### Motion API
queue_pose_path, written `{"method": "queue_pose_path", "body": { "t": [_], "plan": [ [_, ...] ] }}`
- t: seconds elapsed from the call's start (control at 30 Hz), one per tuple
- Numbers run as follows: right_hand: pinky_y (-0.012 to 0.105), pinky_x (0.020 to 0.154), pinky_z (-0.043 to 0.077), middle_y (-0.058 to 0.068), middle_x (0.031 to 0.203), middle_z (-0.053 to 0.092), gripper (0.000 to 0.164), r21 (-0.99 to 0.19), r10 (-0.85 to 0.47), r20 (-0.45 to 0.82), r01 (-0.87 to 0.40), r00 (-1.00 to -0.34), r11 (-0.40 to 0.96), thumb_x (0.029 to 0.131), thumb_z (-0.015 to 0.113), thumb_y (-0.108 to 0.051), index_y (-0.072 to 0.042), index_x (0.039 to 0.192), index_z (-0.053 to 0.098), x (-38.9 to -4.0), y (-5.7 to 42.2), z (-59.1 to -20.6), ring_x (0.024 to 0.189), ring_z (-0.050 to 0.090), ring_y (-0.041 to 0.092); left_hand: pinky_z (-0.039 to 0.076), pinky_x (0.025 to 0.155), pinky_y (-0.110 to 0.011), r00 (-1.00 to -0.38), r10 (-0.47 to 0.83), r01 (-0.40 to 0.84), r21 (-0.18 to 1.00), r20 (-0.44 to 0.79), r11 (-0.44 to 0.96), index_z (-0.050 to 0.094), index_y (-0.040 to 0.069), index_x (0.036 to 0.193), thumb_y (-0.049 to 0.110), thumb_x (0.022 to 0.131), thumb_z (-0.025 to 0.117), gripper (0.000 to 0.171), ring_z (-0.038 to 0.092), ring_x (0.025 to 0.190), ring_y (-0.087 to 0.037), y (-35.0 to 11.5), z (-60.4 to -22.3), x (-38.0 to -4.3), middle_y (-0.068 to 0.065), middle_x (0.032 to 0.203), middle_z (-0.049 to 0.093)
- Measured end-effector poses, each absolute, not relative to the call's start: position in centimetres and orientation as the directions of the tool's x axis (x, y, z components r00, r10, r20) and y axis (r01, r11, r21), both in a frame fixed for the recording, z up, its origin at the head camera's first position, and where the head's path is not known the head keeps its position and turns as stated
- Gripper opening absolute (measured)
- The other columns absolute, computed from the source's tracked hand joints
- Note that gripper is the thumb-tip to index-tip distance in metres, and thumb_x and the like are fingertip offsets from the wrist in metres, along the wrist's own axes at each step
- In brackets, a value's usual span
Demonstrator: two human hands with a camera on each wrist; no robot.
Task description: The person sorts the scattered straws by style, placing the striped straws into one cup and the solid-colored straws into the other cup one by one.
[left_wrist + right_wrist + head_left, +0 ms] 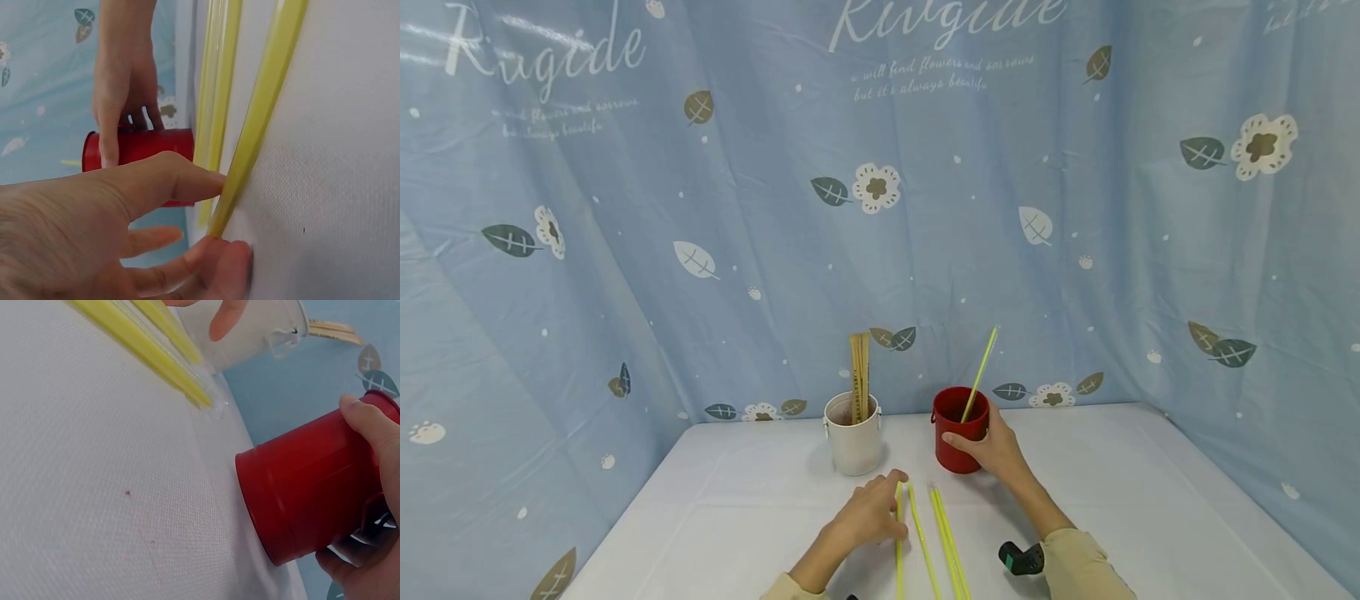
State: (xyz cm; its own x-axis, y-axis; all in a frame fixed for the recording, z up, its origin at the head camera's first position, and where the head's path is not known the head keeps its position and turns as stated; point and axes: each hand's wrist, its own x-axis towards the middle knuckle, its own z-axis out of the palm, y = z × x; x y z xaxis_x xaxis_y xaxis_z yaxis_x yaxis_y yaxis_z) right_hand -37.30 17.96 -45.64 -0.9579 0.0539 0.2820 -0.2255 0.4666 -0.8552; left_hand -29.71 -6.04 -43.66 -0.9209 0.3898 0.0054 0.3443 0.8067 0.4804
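My right hand [996,446] grips the red bucket [306,481] from its right side, the thumb across the front. Inside that bucket a thin yellow stick [980,375] leans to the right, above the rim. Over the leftmost yellow stick [256,119] on the table is my left hand [871,510]. Its thumb touches the side of this stick and the other fingertips lie by its far end, with thumb and index finger apart in the head view. More yellow sticks [946,533] lie to the right of it, pointing away from me.
A white bucket [856,450] with brown wooden sticks [860,375] stands left of the red one. Near my right wrist is a black device [1021,558]. A white cloth covers the table [722,500]; a blue patterned curtain [925,275] hangs behind.
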Motion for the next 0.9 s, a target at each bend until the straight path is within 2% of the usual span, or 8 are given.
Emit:
{"method": "queue_pose_path", "body": {
  "t": [0.2, 0.43, 0.53, 0.67, 0.83, 0.9],
  "plan": [
    [0.054, 0.099, 0.051, 0.013, 0.145, 0.048, 0.094, -0.856, 0.046, 0.291, -0.239, -0.956, 0.459, 0.078, 0.083, -0.037, -0.011, 0.149, 0.028, -37.2, 18.0, -45.6, 0.132, 0.047, 0.034, 0.045, 0.060, -0.028, -0.935, 0.354, 0.303, 0.498, -0.008, 0.812, 0.052, 0.006, 0.131, 0.011, 0.069, 0.081, 0.069, 0.056, 0.083, -0.034, -6.5, -43.7, -29.8, 0.003, 0.076, 0.059],
    [0.053, 0.098, 0.052, 0.012, 0.144, 0.049, 0.092, -0.851, 0.039, 0.306, -0.255, -0.951, 0.459, 0.077, 0.083, -0.038, -0.013, 0.148, 0.030, -37.3, 18.0, -45.7, 0.131, 0.048, 0.033, 0.049, 0.060, -0.026, -0.939, 0.344, 0.275, 0.530, -0.033, 0.803, 0.055, 0.001, 0.129, 0.007, 0.070, 0.081, 0.064, 0.055, 0.073, -0.025, -6.8, -43.4, -29.8, 0.005, 0.068, 0.059],
    [0.052, 0.098, 0.052, 0.012, 0.144, 0.049, 0.091, -0.848, 0.038, 0.314, -0.262, -0.949, 0.460, 0.077, 0.083, -0.038, -0.013, 0.148, 0.031, -37.3, 18.0, -45.7, 0.131, 0.048, 0.033, 0.050, 0.068, -0.029, -0.939, 0.343, 0.278, 0.517, -0.033, 0.810, 0.056, 0.001, 0.128, 0.006, 0.070, 0.080, 0.063, 0.055, 0.074, -0.024, -7.0, -43.4, -29.8, 0.006, 0.068, 0.059],
    [0.052, 0.097, 0.053, 0.012, 0.144, 0.049, 0.091, -0.851, 0.040, 0.307, -0.255, -0.951, 0.459, 0.077, 0.083, -0.037, -0.012, 0.148, 0.031, -37.3, 18.0, -45.8, 0.131, 0.048, 0.033, 0.051, 0.085, -0.040, -0.935, 0.354, 0.297, 0.500, -0.020, 0.813, 0.058, -0.001, 0.127, 0.004, 0.069, 0.078, 0.061, 0.056, 0.078, -0.024, -7.1, -43.4, -29.9, 0.007, 0.069, 0.059],
    [0.052, 0.097, 0.053, 0.013, 0.144, 0.048, 0.091, -0.855, 0.042, 0.297, -0.246, -0.954, 0.456, 0.078, 0.083, -0.036, -0.011, 0.148, 0.030, -37.2, 18.0, -45.7, 0.131, 0.047, 0.034, 0.050, 0.088, -0.043, -0.933, 0.360, 0.296, 0.509, -0.027, 0.808, 0.062, -0.002, 0.122, 0.003, 0.070, 0.077, 0.054, 0.057, 0.080, -0.024, -7.2, -43.4, -29.8, 0.007, 0.071, 0.060],
    [0.052, 0.097, 0.053, 0.013, 0.144, 0.049, 0.091, -0.854, 0.043, 0.298, -0.246, -0.954, 0.459, 0.078, 0.083, -0.036, -0.012, 0.148, 0.030, -37.3, 18.0, -45.7, 0.131, 0.048, 0.034, 0.053, 0.083, -0.040, -0.933, 0.358, 0.288, 0.522, -0.037, 0.803, 0.064, -0.002, 0.120, 0.002, 0.071, 0.077, 0.051, 0.057, 0.080, -0.024, -7.3, -43.3, -29.9, 0.006, 0.071, 0.060]
  ]
}}
